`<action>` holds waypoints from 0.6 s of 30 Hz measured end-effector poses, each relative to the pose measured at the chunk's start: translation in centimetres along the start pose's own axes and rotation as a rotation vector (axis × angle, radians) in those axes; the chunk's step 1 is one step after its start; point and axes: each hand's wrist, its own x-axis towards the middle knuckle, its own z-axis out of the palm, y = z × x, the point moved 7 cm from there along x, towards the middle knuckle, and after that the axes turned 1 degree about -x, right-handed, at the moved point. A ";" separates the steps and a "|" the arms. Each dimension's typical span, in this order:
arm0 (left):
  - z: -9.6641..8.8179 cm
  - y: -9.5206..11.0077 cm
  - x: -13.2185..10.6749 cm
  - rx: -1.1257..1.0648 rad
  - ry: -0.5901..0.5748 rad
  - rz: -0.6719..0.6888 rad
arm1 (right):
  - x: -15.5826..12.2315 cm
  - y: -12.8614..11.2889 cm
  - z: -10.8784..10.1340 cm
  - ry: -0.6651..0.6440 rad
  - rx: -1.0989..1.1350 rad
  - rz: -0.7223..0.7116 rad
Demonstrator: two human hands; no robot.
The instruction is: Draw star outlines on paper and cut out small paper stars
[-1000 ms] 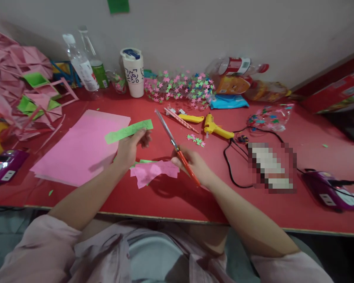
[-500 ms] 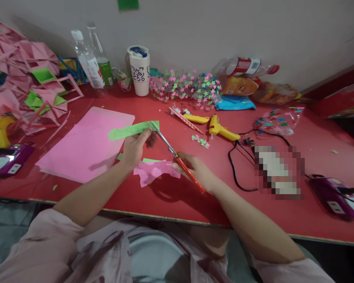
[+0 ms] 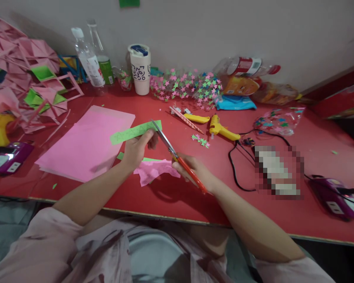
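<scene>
My left hand pinches a green paper strip near its right end; faint drawn lines show on the strip. In my right hand is a pair of scissors with red-orange handles. Their blades reach up and left across the strip's right end, just beyond my left fingertips. Beneath my hands lie pink paper scraps with a green strip partly under them. A stack of pink paper sheets sits to the left of my left hand.
Small paper stars, a yellow glue gun and a yellow cutter lie beyond my hands. A white tumbler and bottles stand by the wall. Purple power strips sit at both sides, with black cables on the right.
The green strip has shifted slightly right, and its left end has dropped a little, so it tilts more. The scissors stay across its right end.
</scene>
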 end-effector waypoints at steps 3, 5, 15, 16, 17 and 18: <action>0.3 0.0 -0.2 0.002 -0.019 -0.006 | 0.0 0.0 0.2 -0.019 0.042 0.001; 0.3 -0.1 -0.3 -0.014 -0.020 -0.005 | 0.0 0.0 0.3 -0.025 0.052 0.000; 0.2 -0.5 -0.6 -0.077 0.029 -0.052 | -0.1 0.1 0.4 -0.040 -0.023 -0.045; 0.2 -0.4 -0.6 -0.087 0.025 -0.051 | -0.1 0.2 0.4 -0.040 -0.042 -0.044; 0.2 -0.4 -0.6 -0.094 0.024 -0.049 | -0.1 0.3 0.4 -0.043 -0.060 -0.042; 0.2 -0.4 -0.6 -0.096 0.027 -0.048 | -0.1 0.4 0.4 -0.044 -0.075 -0.043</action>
